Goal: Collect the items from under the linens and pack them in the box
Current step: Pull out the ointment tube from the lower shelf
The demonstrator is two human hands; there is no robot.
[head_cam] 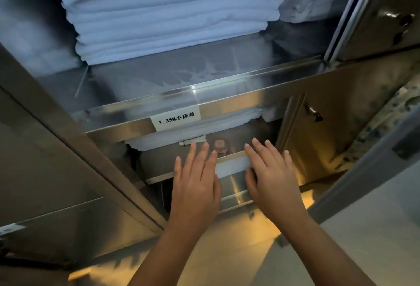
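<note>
Head view, brushed steel shelf (159,81), folded white linens (170,19)

Small pinkish round-capped jar (220,145) standing upright on the lower shelf (229,167), just right of the folded white linens (168,136), slim white tube-like item (193,142) lying flat, poking out from under the stack's front edge
</note>
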